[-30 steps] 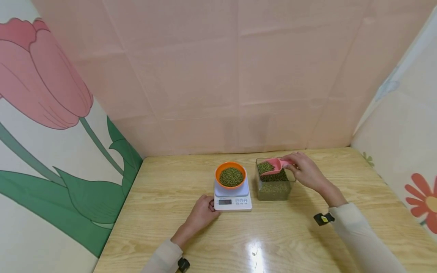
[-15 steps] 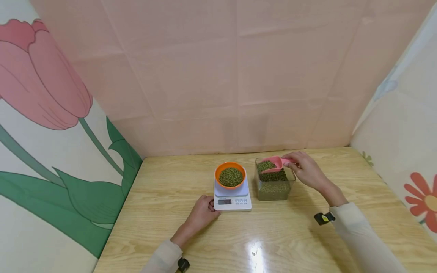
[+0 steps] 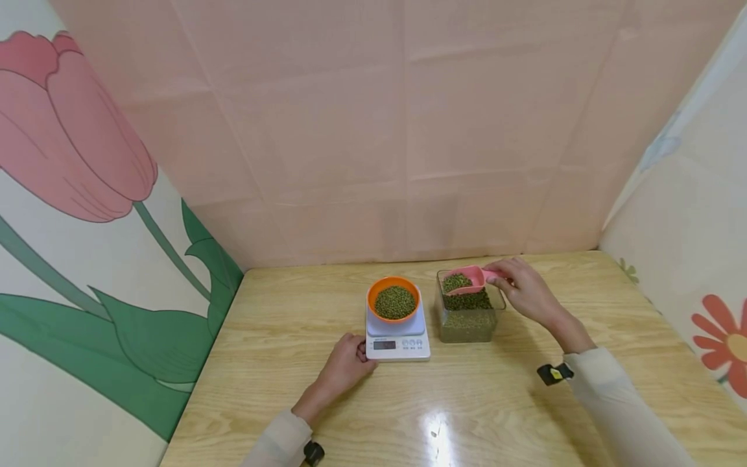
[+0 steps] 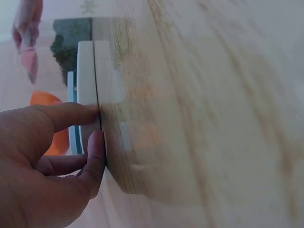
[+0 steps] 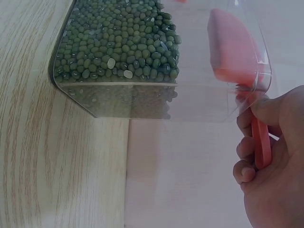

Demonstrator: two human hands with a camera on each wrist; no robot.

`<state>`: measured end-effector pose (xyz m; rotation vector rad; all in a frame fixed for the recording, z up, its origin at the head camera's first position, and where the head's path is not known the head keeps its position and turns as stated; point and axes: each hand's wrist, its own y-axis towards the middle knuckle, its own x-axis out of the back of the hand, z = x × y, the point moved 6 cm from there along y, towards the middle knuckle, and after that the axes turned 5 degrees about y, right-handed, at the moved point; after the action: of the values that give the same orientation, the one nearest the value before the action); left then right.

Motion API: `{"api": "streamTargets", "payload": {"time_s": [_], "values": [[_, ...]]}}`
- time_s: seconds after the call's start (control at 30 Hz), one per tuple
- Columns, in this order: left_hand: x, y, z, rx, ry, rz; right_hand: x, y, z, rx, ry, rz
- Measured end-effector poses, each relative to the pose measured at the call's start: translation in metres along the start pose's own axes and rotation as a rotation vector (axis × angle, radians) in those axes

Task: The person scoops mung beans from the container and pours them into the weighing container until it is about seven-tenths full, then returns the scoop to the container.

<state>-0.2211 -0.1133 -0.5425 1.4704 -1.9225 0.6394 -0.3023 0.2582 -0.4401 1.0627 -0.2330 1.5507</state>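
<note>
My left hand (image 3: 342,363) holds the front left corner of a white kitchen scale (image 3: 411,353). In the left wrist view, its thumb and fingertips lie against the side of the scale (image 4: 86,71). An orange bowl (image 3: 374,310) of green mung beans (image 3: 395,303) sits on the weighing plate. To the right, my right hand (image 3: 528,292) grips a pink scoop (image 3: 477,277) by its handle. The scoop carries mung beans and is inside the top of a clear container (image 3: 467,332), above the beans there. In the right wrist view, fingers curl round the scoop's handle (image 5: 261,137).
The container, partly filled with mung beans (image 5: 118,42), stands just right of the scale. All this rests on a wooden table (image 3: 280,311), whose back edge meets a pink covered wall (image 3: 327,162). Flower-painted walls (image 3: 87,130) flank both sides.
The right hand has lifted the loaded scoop slightly within the container's top. The left hand, the scale and the bowl have stayed in place.
</note>
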Motion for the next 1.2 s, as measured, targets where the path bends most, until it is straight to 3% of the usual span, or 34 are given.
{"api": "streamTargets", "payload": {"time_s": [1.2], "values": [[0.0008,0.0001,-0.0013,-0.015,0.016,-0.007,0.0066,0.0049,0.0080,0.033,-0.007,-0.041]]}}
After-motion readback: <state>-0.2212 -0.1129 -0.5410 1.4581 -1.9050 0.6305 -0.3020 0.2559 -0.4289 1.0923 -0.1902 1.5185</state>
